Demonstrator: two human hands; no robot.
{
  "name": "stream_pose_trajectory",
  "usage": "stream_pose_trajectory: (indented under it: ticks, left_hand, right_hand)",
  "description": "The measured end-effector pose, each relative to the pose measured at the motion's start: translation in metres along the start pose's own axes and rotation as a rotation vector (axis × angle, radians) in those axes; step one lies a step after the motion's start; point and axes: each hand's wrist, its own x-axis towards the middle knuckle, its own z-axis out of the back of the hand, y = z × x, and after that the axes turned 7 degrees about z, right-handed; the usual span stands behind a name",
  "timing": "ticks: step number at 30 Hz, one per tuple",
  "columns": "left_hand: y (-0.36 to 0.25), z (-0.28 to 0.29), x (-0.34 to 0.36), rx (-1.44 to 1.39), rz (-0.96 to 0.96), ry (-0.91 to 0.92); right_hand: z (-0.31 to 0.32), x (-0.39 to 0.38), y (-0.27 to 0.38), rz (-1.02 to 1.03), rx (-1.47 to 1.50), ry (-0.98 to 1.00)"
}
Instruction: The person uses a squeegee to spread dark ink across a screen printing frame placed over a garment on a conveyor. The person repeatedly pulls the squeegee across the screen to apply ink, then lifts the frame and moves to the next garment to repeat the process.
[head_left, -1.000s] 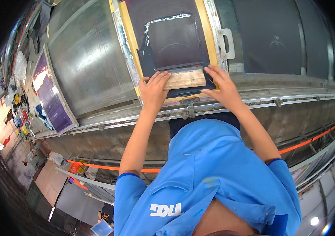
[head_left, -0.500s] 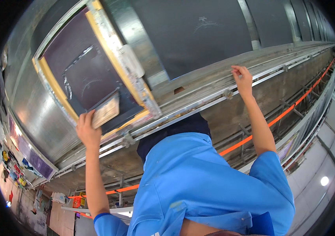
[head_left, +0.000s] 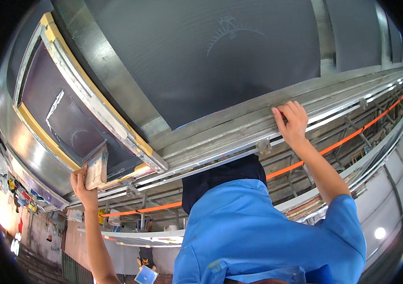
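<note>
My left hand [head_left: 84, 189] grips a squeegee [head_left: 96, 171] with a pale wooden handle. The squeegee tilts against the near end of a screen printing frame [head_left: 98, 106], which has yellow tape along its edges. A streak of white ink [head_left: 55, 110] lies on the dark mesh, next to a faint arc-shaped design. My right hand [head_left: 293, 122] hovers at the table's near rail with its fingers curled and nothing visible in them. Beyond it lies a black sheet [head_left: 201, 71] bearing a pale spiky arc print.
A long metal rail [head_left: 220, 135] with clamps edges the table near me. More black sheets [head_left: 355, 35] lie in a row to the right. Behind me runs an orange strip [head_left: 334, 147] along a shelf frame. Another person [head_left: 145, 259] shows at the bottom, near a blue panel.
The screen frame now sits further left in view, and the large printed sheet shows more fully. My left hand has shifted left and down with the squeegee. My right hand's fingers have curled more.
</note>
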Motion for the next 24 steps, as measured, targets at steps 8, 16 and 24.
stream_pose_trajectory:
  ticks: [8,16,24]
  left_hand:
    - [-0.003,0.010,0.007,-0.042,0.038,0.079]
    - [0.004,0.006,0.007,-0.042,0.012,0.107]
    - [0.001,0.015,0.023,-0.020,-0.015,0.147]
  right_hand:
    - [0.003,0.003,-0.003,0.026,0.005,0.061]
    - [0.004,0.003,-0.007,0.048,0.019,0.092]
    - [0.003,0.003,-0.006,0.042,0.008,0.078]
